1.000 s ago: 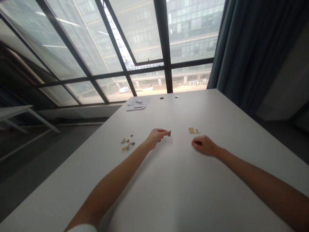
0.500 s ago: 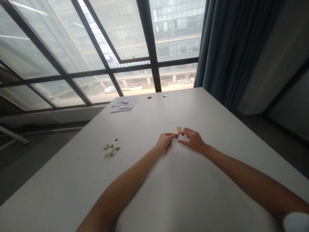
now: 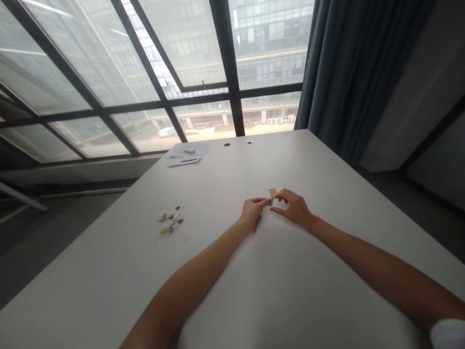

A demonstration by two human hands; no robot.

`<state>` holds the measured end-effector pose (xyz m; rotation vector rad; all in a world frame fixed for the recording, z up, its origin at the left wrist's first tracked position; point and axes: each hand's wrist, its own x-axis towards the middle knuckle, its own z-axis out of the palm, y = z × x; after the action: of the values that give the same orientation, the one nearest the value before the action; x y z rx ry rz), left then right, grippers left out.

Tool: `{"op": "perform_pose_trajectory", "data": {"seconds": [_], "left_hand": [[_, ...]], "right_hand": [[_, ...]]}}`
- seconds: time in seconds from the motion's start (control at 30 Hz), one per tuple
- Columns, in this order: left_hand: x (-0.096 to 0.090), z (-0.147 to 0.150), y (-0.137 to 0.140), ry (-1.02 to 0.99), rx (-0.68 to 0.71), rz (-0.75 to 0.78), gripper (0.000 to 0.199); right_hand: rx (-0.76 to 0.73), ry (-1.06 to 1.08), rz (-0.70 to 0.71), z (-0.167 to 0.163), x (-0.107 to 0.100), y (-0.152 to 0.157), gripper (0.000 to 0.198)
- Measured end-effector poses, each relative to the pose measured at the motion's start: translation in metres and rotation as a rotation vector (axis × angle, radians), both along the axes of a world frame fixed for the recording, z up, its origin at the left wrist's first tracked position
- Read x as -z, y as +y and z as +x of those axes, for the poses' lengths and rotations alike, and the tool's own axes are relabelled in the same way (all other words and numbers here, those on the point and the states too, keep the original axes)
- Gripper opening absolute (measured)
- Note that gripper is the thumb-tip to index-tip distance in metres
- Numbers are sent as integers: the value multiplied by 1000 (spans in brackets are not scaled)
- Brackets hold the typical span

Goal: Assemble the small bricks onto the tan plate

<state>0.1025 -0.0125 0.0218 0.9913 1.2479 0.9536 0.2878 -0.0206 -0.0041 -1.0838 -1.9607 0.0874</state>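
Observation:
Between my hands, just above the white table (image 3: 225,189), is a small building-block assembly (image 3: 272,193) with a tan studded plate on top and grey pieces below. My left hand (image 3: 253,212) pinches its lower grey part from the left. From the right, my right hand (image 3: 293,207) has its fingertips on the assembly near the tan plate, the thumb lower and a little apart. Fingers hide part of the assembly. To the left lies a loose group of small tan, grey and black block pieces (image 3: 170,221).
Papers (image 3: 184,157) with a small white object on top lie at the far left of the table. Two round dark spots, one a hole (image 3: 227,144), sit near the far edge. Behind are windows (image 3: 203,116) and a dark blue curtain (image 3: 337,87).
My right fingers have shifted slightly on the assembly, and more of its tan plate and grey part shows. The whole view has moved a little. The loose pieces lie as before.

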Motion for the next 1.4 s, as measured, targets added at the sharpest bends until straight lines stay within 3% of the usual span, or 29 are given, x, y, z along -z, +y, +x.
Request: {"op": "perform_pose_trajectory", "data": {"seconds": [0.63,0.73,1.0,1.4], "left_hand": [[4,2,-6,5,-5,74,37],[11,-1,-3,20,21,177,36],[13,-11,1,321,148,717,22],[19,-14,1,425,145,850,15]], "right_hand": [[-35,-6,-6,0,-5,-3,19],[-29,13,-12,0,-4,-2,19],[18,89,-21,6,-2,0,20],[-13,80,-34,6,0,0,19]]}}
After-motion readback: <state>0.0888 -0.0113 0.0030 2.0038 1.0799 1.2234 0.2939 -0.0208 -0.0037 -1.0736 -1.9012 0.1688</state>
